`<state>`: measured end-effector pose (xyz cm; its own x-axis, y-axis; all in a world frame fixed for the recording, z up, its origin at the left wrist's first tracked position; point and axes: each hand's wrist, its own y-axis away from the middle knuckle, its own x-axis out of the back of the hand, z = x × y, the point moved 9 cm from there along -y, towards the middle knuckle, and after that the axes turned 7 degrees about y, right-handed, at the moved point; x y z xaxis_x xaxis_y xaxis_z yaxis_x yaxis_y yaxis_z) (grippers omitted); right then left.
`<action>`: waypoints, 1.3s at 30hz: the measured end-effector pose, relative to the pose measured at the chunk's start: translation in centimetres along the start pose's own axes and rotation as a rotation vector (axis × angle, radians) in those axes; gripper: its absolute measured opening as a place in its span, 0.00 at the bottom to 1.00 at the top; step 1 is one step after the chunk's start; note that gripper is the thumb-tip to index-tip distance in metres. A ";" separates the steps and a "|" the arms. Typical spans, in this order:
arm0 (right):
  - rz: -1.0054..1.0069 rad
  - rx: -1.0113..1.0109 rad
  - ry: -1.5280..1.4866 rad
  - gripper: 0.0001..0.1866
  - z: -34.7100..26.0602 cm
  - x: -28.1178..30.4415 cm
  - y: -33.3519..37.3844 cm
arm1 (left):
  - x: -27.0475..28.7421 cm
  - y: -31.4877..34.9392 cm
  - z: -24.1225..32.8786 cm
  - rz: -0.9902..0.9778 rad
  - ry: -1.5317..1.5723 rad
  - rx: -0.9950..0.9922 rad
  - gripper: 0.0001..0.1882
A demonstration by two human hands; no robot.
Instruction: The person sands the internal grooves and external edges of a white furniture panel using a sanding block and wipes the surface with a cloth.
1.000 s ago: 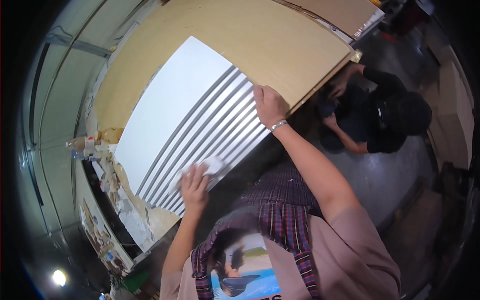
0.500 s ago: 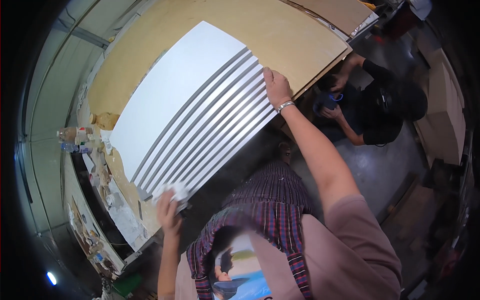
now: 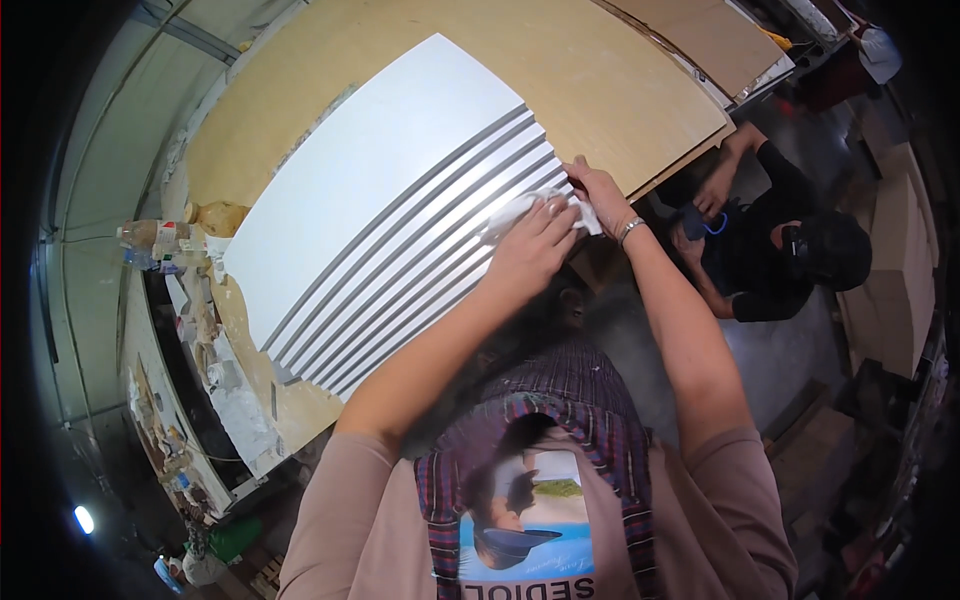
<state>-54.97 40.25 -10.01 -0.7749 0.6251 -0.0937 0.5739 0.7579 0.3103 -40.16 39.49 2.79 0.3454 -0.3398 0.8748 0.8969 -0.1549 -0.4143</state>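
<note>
A large white panel [image 3: 365, 160] lies on the workbench, with several parallel grey grooves running along its near side. My left hand [image 3: 537, 248] is closed on a crumpled white cloth [image 3: 508, 214] and presses it onto the grooved strips near the panel's right end. Close beside it, my right hand [image 3: 603, 197] grips the panel's right edge, thumb on top; the fingers underneath are partly hidden. A loose part of the cloth hangs between the two hands.
The tan workbench top [image 3: 600, 75] extends behind the panel. Plastic bottles [image 3: 155, 240] and a yellowish jar [image 3: 215, 218] stand at its left edge. Right of the bench, a person in black [image 3: 790, 210] works bent over. Cardboard boxes [image 3: 890, 275] are stacked beyond.
My left hand has carried the cloth from the panel's lower left end up along the strips to its right end. My right hand remains at the right edge.
</note>
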 end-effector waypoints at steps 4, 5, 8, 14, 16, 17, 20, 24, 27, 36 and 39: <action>-0.041 -0.015 -0.058 0.36 0.4 0.0 0.0 | 1.3 2.9 0.1 -0.041 0.016 0.029 0.16; -0.037 -0.018 -0.044 0.37 -0.5 0.0 0.5 | 2.0 5.0 0.0 -0.097 0.025 0.036 0.16; -0.034 -0.044 -0.054 0.36 -0.1 1.0 0.3 | 3.2 9.7 -0.2 -0.139 0.007 0.060 0.17; -0.047 -0.075 -0.078 0.32 0.6 0.2 -0.5 | 0.0 3.0 0.4 -0.052 -0.025 0.039 0.19; -0.010 -0.070 -0.055 0.36 0.9 0.1 -0.7 | -1.6 0.3 0.6 -0.019 -0.035 0.022 0.19; -0.021 -0.076 -0.049 0.36 1.1 0.1 -0.8 | -2.2 -0.3 0.7 -0.010 -0.052 0.030 0.19; 0.032 -0.024 0.063 0.32 1.4 1.6 -1.1 | -1.2 2.2 0.2 -0.007 -0.016 0.046 0.19; 0.052 -0.069 -0.021 0.33 1.6 3.0 -0.5 | 3.9 12.6 -0.4 -0.020 0.067 0.138 0.17; 0.071 -0.078 -0.014 0.35 1.4 1.9 -0.5 | 8.7 24.2 -0.6 -0.037 -0.004 0.283 0.16; 0.413 0.123 0.236 0.33 -1.1 1.1 0.8 | 23.4 44.1 1.0 0.430 -0.306 1.044 0.25; 0.594 0.203 0.357 0.32 -2.4 -0.6 1.5 | 19.3 34.2 1.1 0.602 -0.278 0.823 0.22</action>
<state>-54.26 40.56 -7.22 -0.3364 0.8695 0.3617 0.9360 0.3508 0.0273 -2.51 28.65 5.81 0.7531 0.0889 0.6519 0.4319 0.6806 -0.5918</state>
